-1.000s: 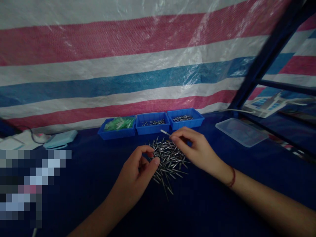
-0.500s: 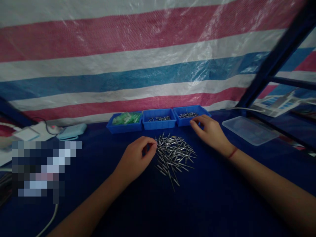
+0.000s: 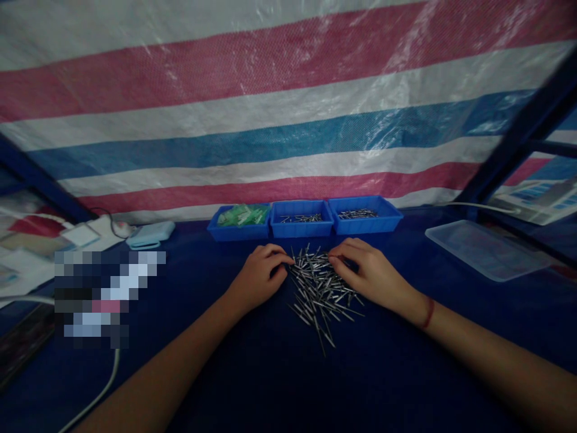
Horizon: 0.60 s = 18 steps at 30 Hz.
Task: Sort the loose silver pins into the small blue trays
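A loose pile of thin metal pins (image 3: pixel 320 288) lies on the dark blue table (image 3: pixel 270 373). At the pile's upper left edge, my left hand (image 3: pixel 264 273) has its fingertips pinched together; whatever they hold is too small to make out. My right hand (image 3: pixel 363 270) touches the upper right of the pile, thumb and forefinger closed, their contents hidden. Behind the pile stand a left blue bin (image 3: pixel 238 233) with green plastic packets, a middle blue bin (image 3: pixel 302 229) with some pins, and a right blue bin (image 3: pixel 367 225) with more pins.
A clear plastic lid (image 3: pixel 487 249) lies on the right. At the left are a light blue case (image 3: pixel 151 234), a white power strip (image 3: pixel 106 228) and cables. Striped sheeting (image 3: pixel 270 144) hangs behind the bins, between dark metal frame bars.
My right hand has come from beside the right bin down to the pile. My left hand stays at the pile's left edge. The view has shifted slightly.
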{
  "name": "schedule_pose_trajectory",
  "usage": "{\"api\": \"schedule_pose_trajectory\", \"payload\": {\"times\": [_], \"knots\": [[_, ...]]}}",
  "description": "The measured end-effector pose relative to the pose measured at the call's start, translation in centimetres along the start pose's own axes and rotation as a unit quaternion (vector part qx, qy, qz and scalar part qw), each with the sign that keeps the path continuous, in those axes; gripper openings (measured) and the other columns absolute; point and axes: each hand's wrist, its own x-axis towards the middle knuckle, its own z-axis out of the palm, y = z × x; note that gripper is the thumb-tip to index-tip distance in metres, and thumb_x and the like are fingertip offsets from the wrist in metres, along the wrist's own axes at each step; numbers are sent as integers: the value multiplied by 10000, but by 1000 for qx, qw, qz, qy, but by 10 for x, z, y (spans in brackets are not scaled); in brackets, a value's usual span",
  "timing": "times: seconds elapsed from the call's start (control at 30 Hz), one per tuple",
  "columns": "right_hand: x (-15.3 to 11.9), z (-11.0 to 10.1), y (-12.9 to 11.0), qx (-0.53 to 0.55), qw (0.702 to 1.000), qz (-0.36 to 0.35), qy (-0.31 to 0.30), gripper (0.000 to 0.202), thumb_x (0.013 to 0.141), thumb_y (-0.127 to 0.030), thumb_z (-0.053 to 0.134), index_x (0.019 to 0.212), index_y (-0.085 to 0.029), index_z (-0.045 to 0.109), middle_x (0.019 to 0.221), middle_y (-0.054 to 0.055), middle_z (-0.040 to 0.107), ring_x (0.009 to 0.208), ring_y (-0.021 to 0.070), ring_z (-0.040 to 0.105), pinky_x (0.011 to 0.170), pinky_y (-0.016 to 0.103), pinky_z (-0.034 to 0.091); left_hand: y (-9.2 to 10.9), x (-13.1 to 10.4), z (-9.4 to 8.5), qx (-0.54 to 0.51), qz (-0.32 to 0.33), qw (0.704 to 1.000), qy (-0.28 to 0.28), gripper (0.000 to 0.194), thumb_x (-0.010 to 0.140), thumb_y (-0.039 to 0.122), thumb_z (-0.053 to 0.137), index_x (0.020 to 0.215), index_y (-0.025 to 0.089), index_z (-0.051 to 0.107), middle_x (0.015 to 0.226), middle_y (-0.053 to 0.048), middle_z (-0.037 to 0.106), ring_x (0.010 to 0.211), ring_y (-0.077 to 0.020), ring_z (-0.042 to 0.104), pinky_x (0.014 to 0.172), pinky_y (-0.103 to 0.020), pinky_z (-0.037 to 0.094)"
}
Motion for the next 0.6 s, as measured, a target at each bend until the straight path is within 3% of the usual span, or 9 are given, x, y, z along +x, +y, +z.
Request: {"api": "schedule_pose_trajectory", "payload": {"times": [0.2,0.37,0.5,0.6], "knots": [[-3,6,-7,30,999,-14,-21,191,873,-222,458,808,-162,627,773,34,613,737,148,544,703,304,427,5,-1,-4,7,-58,998,-15,109,846,252,529,839,186,615,885,-30,628,838,-201,553,777,-356,431],[-3,8,-8,42,999,-11,-7,185,867,-210,463,790,-169,626,760,26,618,731,147,547,709,311,426,3,-5,-3,-1,-80,997,3,167,862,181,478,985,175,590,914,-51,637,854,-205,579,777,-358,441],[-3,6,-14,58,998,-12,30,161,860,-211,484,828,-178,638,811,37,642,777,159,569,750,332,434,15,-8,-3,-111,-131,983,57,221,865,201,469,1046,176,592,997,-65,636,902,-196,599,826,-353,445],[-6,6,-25,106,993,11,46,144,857,-238,508,877,-185,640,828,40,644,788,157,579,735,321,453,34,-9,-4,-265,-168,948,59,223,866,257,478,1053,196,583,995,-49,647,906,-186,605,826,-341,455]]}}
